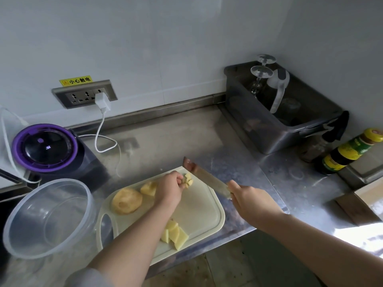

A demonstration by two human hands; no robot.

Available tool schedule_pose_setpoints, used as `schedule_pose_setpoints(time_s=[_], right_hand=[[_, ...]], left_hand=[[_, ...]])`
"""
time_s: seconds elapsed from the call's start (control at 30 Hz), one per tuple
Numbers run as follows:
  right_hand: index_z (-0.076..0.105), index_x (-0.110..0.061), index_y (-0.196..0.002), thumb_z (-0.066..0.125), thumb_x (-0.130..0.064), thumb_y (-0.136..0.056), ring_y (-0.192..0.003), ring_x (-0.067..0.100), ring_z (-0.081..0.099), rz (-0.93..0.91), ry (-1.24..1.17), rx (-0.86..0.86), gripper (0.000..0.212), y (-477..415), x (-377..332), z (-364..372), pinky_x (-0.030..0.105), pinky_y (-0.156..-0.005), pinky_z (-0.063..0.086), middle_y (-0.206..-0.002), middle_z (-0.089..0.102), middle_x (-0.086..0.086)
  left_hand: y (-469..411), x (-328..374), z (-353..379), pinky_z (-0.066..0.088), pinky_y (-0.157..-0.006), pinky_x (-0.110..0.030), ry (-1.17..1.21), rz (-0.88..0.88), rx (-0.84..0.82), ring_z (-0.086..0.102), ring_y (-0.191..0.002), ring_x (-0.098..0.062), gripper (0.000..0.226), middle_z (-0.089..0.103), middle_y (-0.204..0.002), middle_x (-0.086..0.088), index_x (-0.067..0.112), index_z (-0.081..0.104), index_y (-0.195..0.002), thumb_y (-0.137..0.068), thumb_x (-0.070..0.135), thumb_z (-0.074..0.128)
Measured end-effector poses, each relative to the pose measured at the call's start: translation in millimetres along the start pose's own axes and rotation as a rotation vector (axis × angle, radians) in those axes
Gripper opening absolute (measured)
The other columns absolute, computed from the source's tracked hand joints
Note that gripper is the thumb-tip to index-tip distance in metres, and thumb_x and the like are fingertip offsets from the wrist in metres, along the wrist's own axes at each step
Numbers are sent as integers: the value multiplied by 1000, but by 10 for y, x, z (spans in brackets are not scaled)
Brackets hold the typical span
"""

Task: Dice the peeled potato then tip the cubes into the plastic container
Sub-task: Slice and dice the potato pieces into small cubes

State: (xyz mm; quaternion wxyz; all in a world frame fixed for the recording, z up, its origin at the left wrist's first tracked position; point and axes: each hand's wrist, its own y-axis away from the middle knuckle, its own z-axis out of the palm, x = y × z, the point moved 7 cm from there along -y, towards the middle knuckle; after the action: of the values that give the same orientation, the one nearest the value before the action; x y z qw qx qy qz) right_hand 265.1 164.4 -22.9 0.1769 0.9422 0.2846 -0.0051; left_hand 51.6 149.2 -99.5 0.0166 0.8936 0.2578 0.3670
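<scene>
Plastic container [31,230] on bench [165,141], well left of left hand [169,189]. Peeled potato half [126,200] and chunk [148,188] on cutting board [199,208], just left of its fingers. Those fingers are curled, pinching the part-diced potato piece [188,180]. Cleaver [204,178] blade just right of it; right hand [251,200] fingers wrapped round the handle.

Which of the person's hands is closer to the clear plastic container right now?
Left. The left hand holds potato pieces on the cutting board, to the right of the container. The right hand grips the knife farther right still.
</scene>
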Motion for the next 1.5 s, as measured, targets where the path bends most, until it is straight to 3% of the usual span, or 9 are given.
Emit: schedule_pose_setpoints(time_s=[0.27,0.47,0.6,0.67,0.8,0.93,1.1,1.23,1.5], right_hand=[[33,-21,-103,36,-12,-101,-53,20,45,12,-13,-47,10,110,-105,98,29,-48,33,-63,42,-3],[37,-19,-117,38,-12,-101,-52,9,40,47,-4,-58,17,244,-181,150,20,-45,27,-66,40,-6],[37,-19,-114,38,-9,-100,-59,17,52,83,-16,-69,17,229,-152,148,24,-51,39,-66,43,-4],[37,-21,-112,40,-8,-99,-65,20,59,86,-33,-73,18,206,-162,170,30,-57,46,-67,45,-3],[36,-20,-118,39,-8,-99,-58,18,50,80,-39,-63,23,169,-220,202,27,-52,39,-67,43,-2],[36,-19,-121,37,-2,-95,-59,21,52,69,-47,-87,31,155,-296,225,33,-57,46,-69,48,-1],[36,-18,-124,39,1,-94,-57,16,50,59,-51,-95,36,133,-353,220,27,-55,43,-71,48,-2],[37,-18,-125,40,2,-93,-64,20,59,66,-59,-103,38,136,-378,220,32,-62,53,-76,54,1],[36,-17,-122,40,7,-90,-52,13,43,49,-40,-91,40,143,-433,232,28,-53,37,-68,44,-3]], left_hand=[[259,-187,-330,46,-85,-24,-29,85,-107,62,-95,-20,26,65,-101,-1,10,63,-110,-89,-2,54],[315,-118,-287,45,-95,-31,-245,114,-120,57,-113,-18,36,61,-124,-1,19,57,-128,-92,19,59],[198,26,-126,39,-100,-29,-268,119,-80,51,-120,-21,36,50,-132,-2,19,57,-128,-93,24,58],[159,38,-69,41,-97,-29,-263,98,-64,54,-116,-22,33,51,-130,-4,18,59,-125,-93,25,59],[153,-11,-74,45,-88,-31,-260,35,-4,59,-107,-24,24,58,-119,-5,16,64,-113,-92,27,61],[188,-76,-100,49,-80,-31,-216,-22,37,62,-100,-23,20,66,-110,-3,17,66,-104,-90,31,63],[188,-75,-100,47,-77,-29,-189,-31,52,63,-99,-20,19,67,-108,0,19,67,-101,-90,33,63],[177,-55,-92,47,-77,-30,-227,-20,65,62,-100,-21,17,66,-108,0,19,66,-102,-90,29,60],[157,-65,-73,50,-78,-32,-222,-28,56,64,-99,-25,18,69,-105,-3,17,68,-103,-90,27,61]])
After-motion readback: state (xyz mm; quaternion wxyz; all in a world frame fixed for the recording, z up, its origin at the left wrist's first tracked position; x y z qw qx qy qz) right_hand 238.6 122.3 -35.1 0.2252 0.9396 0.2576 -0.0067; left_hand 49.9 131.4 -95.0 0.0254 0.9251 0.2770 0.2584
